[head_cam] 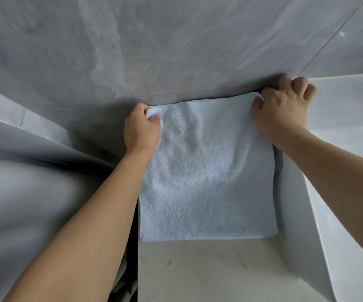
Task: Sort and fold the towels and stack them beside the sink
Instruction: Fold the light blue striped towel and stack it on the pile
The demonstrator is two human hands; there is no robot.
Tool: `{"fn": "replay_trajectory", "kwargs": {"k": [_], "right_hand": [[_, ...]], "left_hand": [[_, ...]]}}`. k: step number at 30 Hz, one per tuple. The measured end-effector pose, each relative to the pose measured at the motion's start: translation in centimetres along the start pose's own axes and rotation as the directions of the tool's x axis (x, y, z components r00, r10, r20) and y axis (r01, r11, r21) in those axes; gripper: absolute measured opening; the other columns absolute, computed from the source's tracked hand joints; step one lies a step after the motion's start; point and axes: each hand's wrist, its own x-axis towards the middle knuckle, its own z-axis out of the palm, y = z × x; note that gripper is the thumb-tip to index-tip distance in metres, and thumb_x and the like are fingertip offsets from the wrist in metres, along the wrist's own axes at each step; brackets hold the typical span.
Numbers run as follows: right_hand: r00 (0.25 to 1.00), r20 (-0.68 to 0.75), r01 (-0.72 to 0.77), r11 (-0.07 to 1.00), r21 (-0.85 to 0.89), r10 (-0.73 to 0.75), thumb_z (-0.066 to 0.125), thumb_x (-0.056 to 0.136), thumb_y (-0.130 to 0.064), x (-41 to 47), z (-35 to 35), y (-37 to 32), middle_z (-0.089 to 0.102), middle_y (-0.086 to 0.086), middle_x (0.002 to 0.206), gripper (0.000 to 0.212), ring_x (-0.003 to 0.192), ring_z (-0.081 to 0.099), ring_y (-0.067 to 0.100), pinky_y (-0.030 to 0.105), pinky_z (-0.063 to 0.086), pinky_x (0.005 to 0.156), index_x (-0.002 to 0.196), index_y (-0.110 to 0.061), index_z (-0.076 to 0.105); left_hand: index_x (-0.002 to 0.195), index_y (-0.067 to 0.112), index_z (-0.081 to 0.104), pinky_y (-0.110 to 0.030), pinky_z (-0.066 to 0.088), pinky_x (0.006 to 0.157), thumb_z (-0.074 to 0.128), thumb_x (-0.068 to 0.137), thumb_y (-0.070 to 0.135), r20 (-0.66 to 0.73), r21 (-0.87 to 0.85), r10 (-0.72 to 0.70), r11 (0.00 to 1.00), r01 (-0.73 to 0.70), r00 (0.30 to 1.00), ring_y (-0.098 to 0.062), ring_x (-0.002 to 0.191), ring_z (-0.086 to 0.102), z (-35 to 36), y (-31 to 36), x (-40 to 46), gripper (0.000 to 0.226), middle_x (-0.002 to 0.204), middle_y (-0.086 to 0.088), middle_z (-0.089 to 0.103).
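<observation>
A pale blue towel [206,184] lies spread on the beige counter [208,273], its far edge against the grey wall. My left hand [141,129] pinches the towel's far left corner. My right hand [283,110] grips the far right corner, next to the sink. The white sink [348,136] stands to the right of the towel. A dark thing pokes out from under the towel's right edge; I cannot tell what it is.
The grey marbled wall [176,46] rises right behind the counter. A white rimmed fixture [34,138] lies to the left, below counter level. The counter's left edge [137,258] drops off beside my left forearm. Bare counter shows in front of the towel.
</observation>
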Motion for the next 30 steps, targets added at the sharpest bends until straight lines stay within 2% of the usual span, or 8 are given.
{"fn": "replay_trajectory", "kwargs": {"k": [4, 7, 12, 15, 19, 22, 25, 30], "right_hand": [[0.997, -0.022, -0.076, 0.997, 0.009, 0.076, 0.043, 0.090, -0.028, 0.1, 0.0, 0.0, 0.041, 0.016, 0.120, 0.034, 0.113, 0.035, 0.036, 0.045, 0.018, 0.100, 0.091, -0.005, 0.067], [0.996, -0.011, -0.091, 0.995, -0.030, 0.091, 0.040, 0.092, -0.024, 0.0, 0.3, -0.1, 0.037, 0.017, 0.128, 0.033, 0.114, 0.033, 0.036, 0.043, 0.015, 0.102, 0.098, -0.004, 0.064], [0.999, -0.035, -0.009, 0.999, -0.034, 0.008, 0.048, 0.086, -0.018, -0.9, 0.1, -0.6, 0.040, 0.022, 0.122, 0.030, 0.108, 0.036, 0.036, 0.048, 0.022, 0.103, 0.111, -0.001, 0.051], [0.983, -0.101, 0.163, 0.984, 0.071, -0.155, 0.054, 0.085, -0.024, -3.0, 0.1, -2.5, 0.046, 0.019, 0.117, 0.033, 0.104, 0.044, 0.037, 0.046, 0.024, 0.098, 0.114, -0.009, 0.053], [0.853, -0.087, 0.521, 0.824, 0.224, -0.515, 0.050, 0.092, -0.028, -4.8, 1.4, -6.7, 0.057, 0.011, 0.113, 0.030, 0.098, 0.052, 0.032, 0.043, 0.037, 0.090, 0.114, -0.011, 0.062], [0.860, 0.092, 0.463, 0.844, 0.269, -0.501, 0.042, 0.097, -0.035, -4.4, 3.0, -8.0, 0.058, 0.009, 0.124, 0.041, 0.110, 0.056, 0.033, 0.044, 0.041, 0.098, 0.124, -0.010, 0.060], [0.868, 0.169, 0.418, 0.871, 0.257, -0.467, 0.032, 0.101, -0.039, -4.8, 4.2, -7.6, 0.047, 0.007, 0.142, 0.051, 0.128, 0.045, 0.031, 0.042, 0.028, 0.112, 0.140, -0.012, 0.049], [0.903, 0.232, 0.313, 0.923, 0.223, -0.362, 0.021, 0.099, -0.045, -5.2, 4.9, -7.7, 0.030, 0.006, 0.155, 0.065, 0.142, 0.028, 0.024, 0.041, 0.012, 0.120, 0.154, -0.012, 0.025]], "left_hand": [[0.103, 0.015, 0.056, -0.026, 0.041, 0.068, 0.057, 0.095, 0.024, -0.053, -0.119, -0.078, 0.990, 0.071, 0.996, -0.017, 0.086, 0.057, -0.3, -0.1, 0.3, 0.012, 0.093, 0.006, 0.057], [0.098, 0.016, 0.055, -0.035, 0.048, 0.069, 0.056, 0.094, 0.026, 0.030, -0.008, 0.014, 1.000, -0.013, 0.999, -0.025, 0.088, 0.059, 0.4, -0.4, 0.2, 0.011, 0.094, 0.000, 0.061], [0.098, 0.016, 0.055, -0.029, 0.039, 0.068, 0.056, 0.095, 0.027, -0.014, -0.026, -0.027, 0.999, 0.027, 1.000, -0.022, 0.085, 0.058, 0.5, -0.2, 0.5, 0.011, 0.090, 0.004, 0.059], [0.099, 0.018, 0.055, -0.030, 0.039, 0.069, 0.055, 0.097, 0.027, -0.034, -0.031, -0.029, 0.999, 0.028, 0.999, -0.022, 0.088, 0.058, 0.9, -0.2, 0.4, 0.009, 0.090, 0.007, 0.058], [0.104, 0.016, 0.058, -0.034, 0.045, 0.071, 0.054, 0.099, 0.027, -0.131, -0.087, -0.017, 0.996, 0.006, 0.991, -0.024, 0.090, 0.060, 1.2, -0.5, -0.2, 0.012, 0.091, 0.007, 0.059], [0.107, 0.015, 0.057, -0.031, 0.040, 0.068, 0.052, 0.101, 0.028, -0.104, -0.026, 0.022, 0.999, -0.025, 0.994, -0.019, 0.082, 0.055, 1.5, -0.7, -0.6, 0.015, 0.092, 0.005, 0.059], [0.110, 0.014, 0.059, -0.027, 0.037, 0.070, 0.053, 0.100, 0.028, -0.073, -0.017, 0.021, 1.000, -0.022, 0.997, -0.014, 0.081, 0.052, 1.3, -0.5, -0.3, 0.018, 0.094, 0.005, 0.061], [0.094, 0.014, 0.060, -0.033, 0.046, 0.069, 0.055, 0.095, 0.035, 0.038, -0.201, -0.011, 0.979, 0.019, 0.999, -0.015, 0.078, 0.057, 0.2, -1.2, 0.5, 0.022, 0.086, 0.006, 0.062]]}}
